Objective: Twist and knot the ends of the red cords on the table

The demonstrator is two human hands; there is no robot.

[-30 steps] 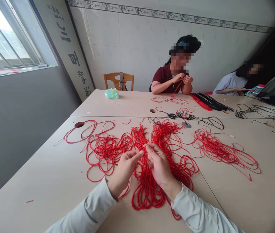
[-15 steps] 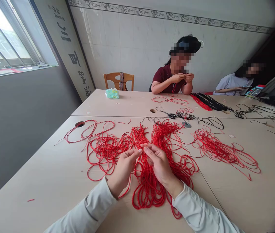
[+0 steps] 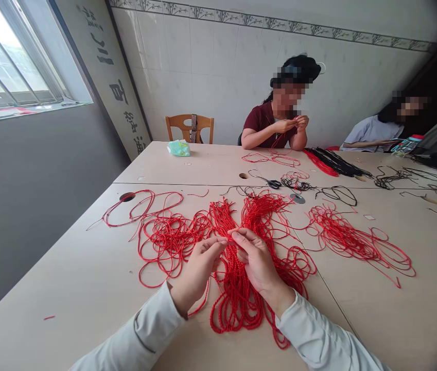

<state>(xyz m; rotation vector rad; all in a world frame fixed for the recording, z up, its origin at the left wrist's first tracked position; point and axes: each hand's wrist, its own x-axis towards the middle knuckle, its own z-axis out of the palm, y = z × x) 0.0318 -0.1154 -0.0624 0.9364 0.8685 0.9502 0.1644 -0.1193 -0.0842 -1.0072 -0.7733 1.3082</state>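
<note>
My left hand (image 3: 202, 263) and my right hand (image 3: 256, 260) are raised over the table, thumbs and fingertips pinched close together. A short stretch of red cord (image 3: 232, 243) shows between the two pinches; its ends are hidden by the fingers. Beneath my hands lie bundles of twisted red cords (image 3: 237, 304), looped at the near end and loose-ended at the far end. Left of them is a loose tangle of thin red cord (image 3: 166, 237). To the right spreads another heap of red cord (image 3: 351, 237).
Scissors (image 3: 273, 184) lie beyond the bundles beside black cord (image 3: 336, 195). Across the table (image 3: 87, 278) a person (image 3: 274, 121) handles red cord; another person (image 3: 372, 131) sits at the far right. A tissue pack (image 3: 178, 148) stands near the far left edge.
My right hand has shifted slightly right and its fingers have curled in. The hands are a little farther apart, with more red cord showing between them.
</note>
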